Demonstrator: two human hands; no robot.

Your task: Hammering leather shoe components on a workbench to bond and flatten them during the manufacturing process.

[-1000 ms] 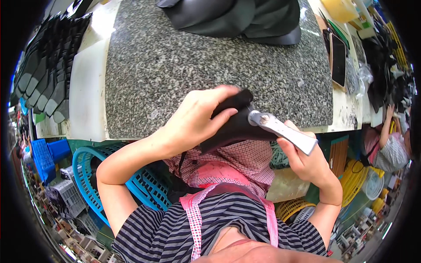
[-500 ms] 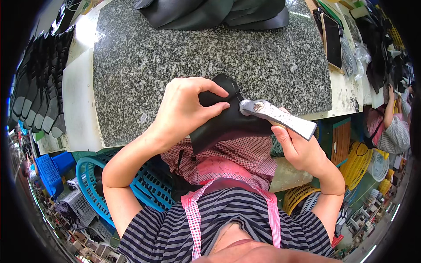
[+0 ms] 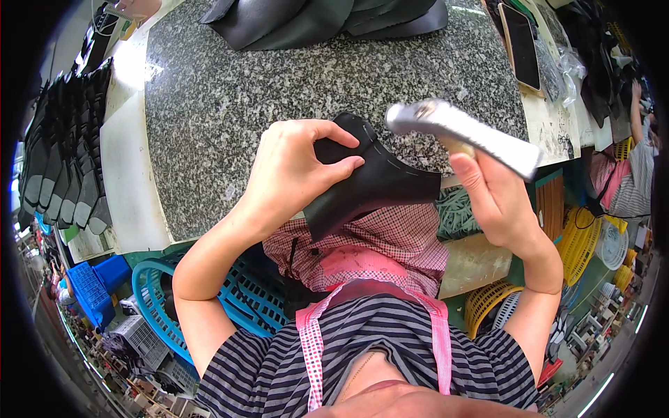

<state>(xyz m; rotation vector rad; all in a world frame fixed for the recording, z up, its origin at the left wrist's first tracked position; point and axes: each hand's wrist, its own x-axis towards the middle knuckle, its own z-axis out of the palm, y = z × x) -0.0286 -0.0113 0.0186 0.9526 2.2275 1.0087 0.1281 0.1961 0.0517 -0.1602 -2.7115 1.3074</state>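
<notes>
A black leather piece (image 3: 387, 177) with a pale dashed line along its curved edge lies over the near edge of a speckled granite slab (image 3: 230, 104). Its lower part hangs past the edge toward my lap. My left hand (image 3: 289, 167) holds the piece down near its upper left, thumb and forefinger pinched on it. In my right hand (image 3: 496, 205) is a hammer (image 3: 481, 136), its metal head lifted above the slab and apart from the leather. Most of the handle is hidden by my fingers and the head.
Black leather pieces (image 3: 293, 24) are heaped at the slab's far side. More dark pieces (image 3: 59, 153) lie in rows at the left. A phone (image 3: 521, 49) rests at the far right. Blue (image 3: 150, 306) and yellow (image 3: 578, 244) baskets stand below. Another person's arm (image 3: 636, 115) shows at right.
The hammer has risen off the leather and moved right with my right hand, uncovering the piece's right part and dashed line. My left hand keeps its pinch.
</notes>
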